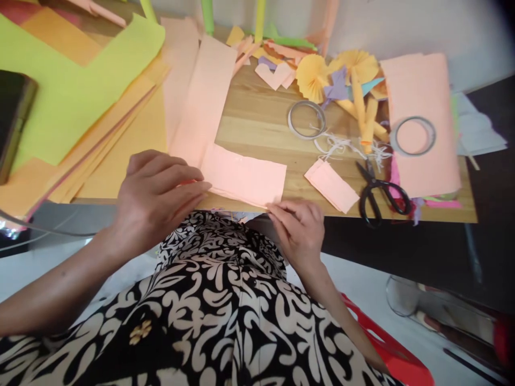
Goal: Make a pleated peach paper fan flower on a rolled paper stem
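A pink paper piece (247, 174) lies at the front edge of the table, with a folded strip along its near side. My left hand (155, 195) pinches its near left corner. At the near right corner, my right hand (300, 228) grips the same edge between thumb and fingers. Just right of it rests a small folded pink paper packet (332, 185) with white string at its top. Black-handled scissors (376, 187) lie beyond that, blades pointing away from me. Long pink paper strips (207, 91) stretch back behind my left hand.
Green paper (80, 91) and orange sheets (124, 155) cover the left side, beside a dark phone (14, 118). Tape rolls (290, 120) (396, 136), yellow paper fans (311, 78), paper rolls (358, 104) and white string (336, 143) lie at back right, near a folded pink sheet (426, 88).
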Action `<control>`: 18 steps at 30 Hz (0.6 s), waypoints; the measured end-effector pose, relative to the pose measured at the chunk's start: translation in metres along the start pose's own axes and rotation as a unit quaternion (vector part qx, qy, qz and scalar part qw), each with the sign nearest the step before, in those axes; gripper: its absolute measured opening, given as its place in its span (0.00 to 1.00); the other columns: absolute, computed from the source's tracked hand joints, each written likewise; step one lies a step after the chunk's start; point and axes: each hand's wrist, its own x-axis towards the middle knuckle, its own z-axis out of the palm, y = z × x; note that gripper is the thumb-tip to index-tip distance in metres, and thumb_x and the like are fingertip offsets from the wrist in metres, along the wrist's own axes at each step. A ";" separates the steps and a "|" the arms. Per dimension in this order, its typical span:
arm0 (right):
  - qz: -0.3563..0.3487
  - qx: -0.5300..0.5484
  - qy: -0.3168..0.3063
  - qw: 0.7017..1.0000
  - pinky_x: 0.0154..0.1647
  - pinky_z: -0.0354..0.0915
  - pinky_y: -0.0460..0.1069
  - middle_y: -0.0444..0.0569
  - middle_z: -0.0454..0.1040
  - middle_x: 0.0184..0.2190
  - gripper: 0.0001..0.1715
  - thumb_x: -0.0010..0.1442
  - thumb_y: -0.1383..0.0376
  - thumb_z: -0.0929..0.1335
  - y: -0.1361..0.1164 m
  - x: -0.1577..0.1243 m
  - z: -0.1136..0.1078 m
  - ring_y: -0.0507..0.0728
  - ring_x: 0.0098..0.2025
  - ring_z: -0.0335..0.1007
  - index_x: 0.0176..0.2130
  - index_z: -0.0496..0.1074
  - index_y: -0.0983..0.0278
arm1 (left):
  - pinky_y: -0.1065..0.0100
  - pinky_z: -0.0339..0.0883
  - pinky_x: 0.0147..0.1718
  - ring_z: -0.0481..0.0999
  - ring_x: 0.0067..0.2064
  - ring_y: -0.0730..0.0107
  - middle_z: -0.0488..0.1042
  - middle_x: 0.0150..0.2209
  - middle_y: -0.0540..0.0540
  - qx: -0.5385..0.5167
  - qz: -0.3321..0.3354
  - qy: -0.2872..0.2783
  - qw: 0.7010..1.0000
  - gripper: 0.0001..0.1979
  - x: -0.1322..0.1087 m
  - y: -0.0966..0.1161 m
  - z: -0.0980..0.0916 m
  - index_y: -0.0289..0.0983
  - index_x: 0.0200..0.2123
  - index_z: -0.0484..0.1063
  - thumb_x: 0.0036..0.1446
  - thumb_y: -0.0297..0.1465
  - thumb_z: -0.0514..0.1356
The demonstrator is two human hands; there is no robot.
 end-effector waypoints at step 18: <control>-0.051 -0.006 -0.016 0.999 0.57 0.61 0.56 0.44 0.83 0.38 0.09 0.67 0.69 0.71 -0.012 0.028 0.005 0.55 0.42 0.76 0.45 0.79 0.56 | 0.57 0.63 0.41 0.75 0.38 0.62 0.81 0.36 0.48 -0.023 0.019 -0.026 0.999 0.05 -0.009 -0.016 0.018 0.41 0.39 0.75 0.68 0.26 0.61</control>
